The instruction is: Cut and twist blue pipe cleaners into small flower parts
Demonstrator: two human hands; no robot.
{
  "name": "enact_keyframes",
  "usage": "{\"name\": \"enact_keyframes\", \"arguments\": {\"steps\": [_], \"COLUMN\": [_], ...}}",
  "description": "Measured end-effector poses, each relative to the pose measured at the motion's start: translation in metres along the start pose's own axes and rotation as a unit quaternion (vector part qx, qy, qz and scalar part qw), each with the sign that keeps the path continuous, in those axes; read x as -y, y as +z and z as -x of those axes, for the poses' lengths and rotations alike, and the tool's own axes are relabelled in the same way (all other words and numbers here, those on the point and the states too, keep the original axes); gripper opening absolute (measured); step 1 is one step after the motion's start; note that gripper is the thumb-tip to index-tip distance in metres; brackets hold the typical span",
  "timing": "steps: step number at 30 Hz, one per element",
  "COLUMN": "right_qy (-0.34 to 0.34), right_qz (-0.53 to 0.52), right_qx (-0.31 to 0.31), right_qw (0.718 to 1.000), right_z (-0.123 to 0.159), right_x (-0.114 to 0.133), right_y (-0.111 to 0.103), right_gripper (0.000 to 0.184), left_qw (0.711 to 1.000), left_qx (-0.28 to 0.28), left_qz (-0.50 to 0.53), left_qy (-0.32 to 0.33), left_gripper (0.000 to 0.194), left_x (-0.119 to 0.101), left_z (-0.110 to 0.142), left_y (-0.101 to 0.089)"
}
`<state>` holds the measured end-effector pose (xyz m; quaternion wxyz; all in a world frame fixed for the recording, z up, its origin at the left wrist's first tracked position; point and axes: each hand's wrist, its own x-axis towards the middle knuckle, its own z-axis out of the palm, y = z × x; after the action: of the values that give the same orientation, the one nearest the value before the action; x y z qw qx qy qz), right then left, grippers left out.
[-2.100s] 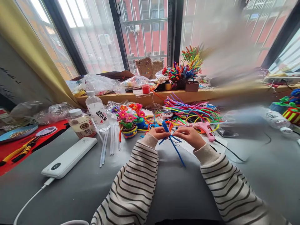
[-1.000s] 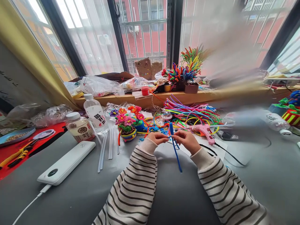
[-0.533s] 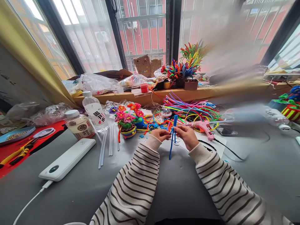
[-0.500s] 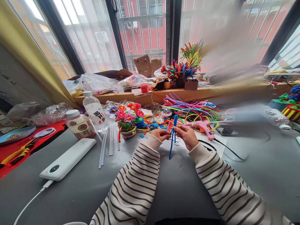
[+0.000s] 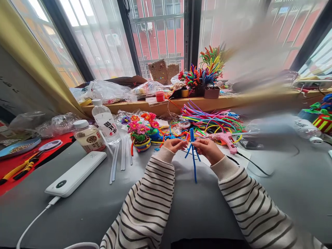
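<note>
Blue pipe cleaners stand upright between my hands, bunched at the top. Below the bunch two short ends splay out sideways, and one long stem hangs down the middle. My right hand pinches the bunch between thumb and fingers. Just left of it is my left hand, fingers drawn together and tips close to the blue strands. Whether those tips hold anything is too small to make out. Behind my left hand stands a small pot of pipe-cleaner flowers.
A pink glue gun with a black cord lies right of my hands. Behind are piled colourful pipe cleaners. Clear glue sticks, a water bottle, a jar and a white power bank are on the left.
My left hand has drawn slightly left, away from the blue pipe cleaners. The short ends now splay to both sides, and the long stem has swung a little right.
</note>
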<state>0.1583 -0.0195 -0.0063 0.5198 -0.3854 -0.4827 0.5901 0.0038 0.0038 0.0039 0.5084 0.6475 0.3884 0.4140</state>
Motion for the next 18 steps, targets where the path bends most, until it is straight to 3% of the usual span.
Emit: {"name": "enact_keyframes", "arguments": {"steps": [6, 18], "right_qy": [-0.001, -0.016], "right_qz": [0.112, 0.130], "right_qx": [0.069, 0.037], "right_qw": [0.991, 0.991], "right_z": [0.0036, 0.0028], "right_x": [-0.0036, -0.0064], "right_y": [0.0056, 0.0085], "right_gripper": [0.021, 0.024], "left_qw": [0.997, 0.992], "left_qx": [-0.068, -0.093], "left_qz": [0.024, 0.086], "left_qy": [0.022, -0.017], "left_gripper": [0.020, 0.019], "left_x": [-0.0076, -0.0049], "left_z": [0.0023, 0.0014], "left_y": [0.0020, 0.0044]}}
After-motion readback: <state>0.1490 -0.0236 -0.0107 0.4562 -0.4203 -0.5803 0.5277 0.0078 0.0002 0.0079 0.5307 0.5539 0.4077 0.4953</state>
